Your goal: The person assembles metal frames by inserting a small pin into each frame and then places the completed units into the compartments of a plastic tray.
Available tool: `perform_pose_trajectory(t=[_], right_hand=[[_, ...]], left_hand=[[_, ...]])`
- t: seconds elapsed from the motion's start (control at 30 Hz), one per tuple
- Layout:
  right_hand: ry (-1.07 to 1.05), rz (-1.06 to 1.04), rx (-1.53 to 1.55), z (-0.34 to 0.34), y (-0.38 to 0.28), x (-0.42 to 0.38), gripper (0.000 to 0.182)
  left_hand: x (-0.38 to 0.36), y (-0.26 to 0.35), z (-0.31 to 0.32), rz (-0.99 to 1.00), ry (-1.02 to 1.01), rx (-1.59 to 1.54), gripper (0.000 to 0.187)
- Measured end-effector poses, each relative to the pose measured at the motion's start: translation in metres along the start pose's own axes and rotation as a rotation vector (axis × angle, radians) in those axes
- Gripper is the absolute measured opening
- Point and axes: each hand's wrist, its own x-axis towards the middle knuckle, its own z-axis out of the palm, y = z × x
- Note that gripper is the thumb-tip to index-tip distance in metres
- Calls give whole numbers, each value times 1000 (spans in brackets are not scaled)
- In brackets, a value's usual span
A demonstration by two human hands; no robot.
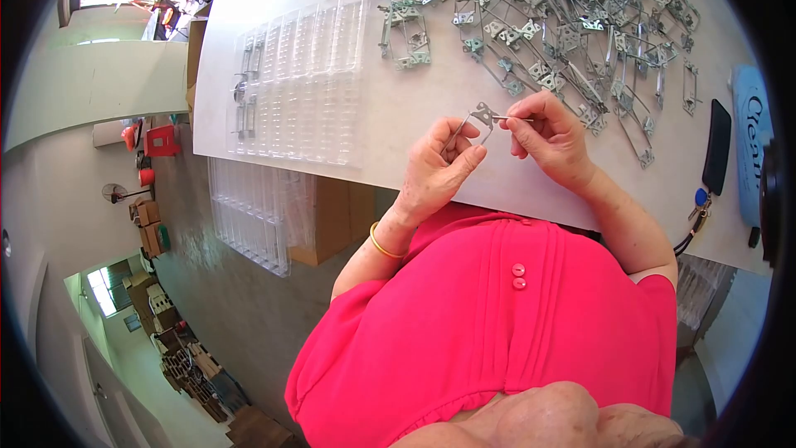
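My left hand [438,164] is closed around a small metal bracket with thin rod-like arms [482,114], held just above the table's front edge. My right hand [550,137] pinches a thin metal pin [516,119] between thumb and fingers, its tip at the bracket's plate. Whether the pin sits in a hole of the plate is too small to tell. Beyond my hands lies a large heap of similar metal brackets [555,33]. To the left, a clear plastic tray [307,91] with rows of slots holds several metal parts [246,87] along its left side.
More clear trays [257,216] are stacked below the table's left edge, beside a cardboard box [344,217]. On the right of the white table [398,91] lie a black phone-like object [717,148], keys with a blue tag [701,197] and a blue package [750,141].
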Motion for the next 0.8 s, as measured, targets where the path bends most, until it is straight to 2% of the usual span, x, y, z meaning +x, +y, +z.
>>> perform_pose_trajectory(t=[0.07,0.13,0.17,0.2,0.23,0.27,0.33,0.47,0.53,0.8], right_hand=[[0,-26,-81,0,1,-1,9],[1,-52,-161,1,0,-1,9],[5,41,-158,2,-2,-1,8],[10,133,-155,3,-5,-2,7],[11,133,-155,4,-7,-1,7],[-4,157,-159,5,-9,-1,6],[-20,182,-162,6,-11,0,6],[12,243,-69,4,-12,1,6],[27,252,-62,3,-12,0,6],[-3,240,-37,5,-12,0,7]], left_hand=[[0,0,1,16,19,38,27],[0,-5,4,114,90,96,25],[0,-5,6,113,89,96,25],[-1,-5,8,181,138,229,24],[-1,-4,10,249,187,363,24],[0,-6,10,249,187,363,24],[4,-13,8,560,184,697,24],[2,-17,10,475,205,613,25],[3,-15,9,369,245,549,25],[5,-20,8,455,204,641,25]])
